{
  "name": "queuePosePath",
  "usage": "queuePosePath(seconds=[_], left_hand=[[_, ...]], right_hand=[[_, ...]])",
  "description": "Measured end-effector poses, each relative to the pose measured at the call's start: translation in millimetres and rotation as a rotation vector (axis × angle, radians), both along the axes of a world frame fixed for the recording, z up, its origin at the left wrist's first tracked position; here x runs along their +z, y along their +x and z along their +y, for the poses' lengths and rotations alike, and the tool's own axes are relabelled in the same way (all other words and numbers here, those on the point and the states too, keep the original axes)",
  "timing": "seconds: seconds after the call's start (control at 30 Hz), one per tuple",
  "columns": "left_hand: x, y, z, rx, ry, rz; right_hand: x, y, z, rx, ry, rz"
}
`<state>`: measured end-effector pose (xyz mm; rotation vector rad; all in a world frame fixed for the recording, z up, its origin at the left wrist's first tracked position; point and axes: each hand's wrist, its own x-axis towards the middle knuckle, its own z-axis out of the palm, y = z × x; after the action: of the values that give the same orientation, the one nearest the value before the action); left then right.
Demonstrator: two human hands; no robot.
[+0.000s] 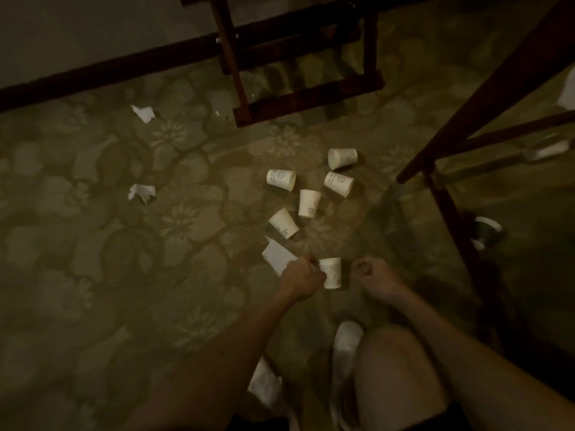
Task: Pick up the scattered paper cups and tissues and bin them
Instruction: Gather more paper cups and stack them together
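Several white paper cups lie tipped on the patterned carpet: one at the top right, one with a smiley print, another, a fourth and a fifth. My left hand is closed on the nearest cup. A flat white tissue lies just left of that hand. My right hand is a loose fist to the right of the held cup, with nothing visible in it. Two crumpled tissues lie further left, one near and one far.
A dark wooden chair frame stands behind the cups. A glass-topped table with a dark wooden leg fills the right side. A dark skirting board runs along the wall. My bent knee and white shoes are at the bottom.
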<state>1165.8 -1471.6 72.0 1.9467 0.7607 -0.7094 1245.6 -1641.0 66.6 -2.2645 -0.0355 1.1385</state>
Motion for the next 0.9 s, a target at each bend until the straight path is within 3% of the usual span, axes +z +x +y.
queuePosePath(seconds=[0.17,0.33,0.43,0.57,0.67,0.73,0.83,0.9], left_hand=[[-154,25,14,0.018,-0.079,0.027],[-230,38,25,-0.010,-0.210,0.089],[-233,48,31,0.002,-0.212,0.052],[-206,80,53,0.189,-0.241,-0.158],[-195,104,79,0.486,0.223,-0.427],[-203,109,98,0.681,0.396,-0.376],[-231,105,114,0.769,0.166,-0.134],[-248,99,115,0.780,0.015,-0.102]], right_hand=[[-157,21,14,0.021,-0.023,0.183],[-232,15,32,0.029,0.014,0.246],[-234,13,49,-0.071,-0.015,0.160],[-216,34,79,-0.424,0.059,0.129],[-208,64,97,-0.403,0.118,0.053],[-206,83,109,-0.385,0.179,0.013],[-203,107,130,-0.354,0.319,0.090],[-205,115,146,-0.321,0.343,0.137]])
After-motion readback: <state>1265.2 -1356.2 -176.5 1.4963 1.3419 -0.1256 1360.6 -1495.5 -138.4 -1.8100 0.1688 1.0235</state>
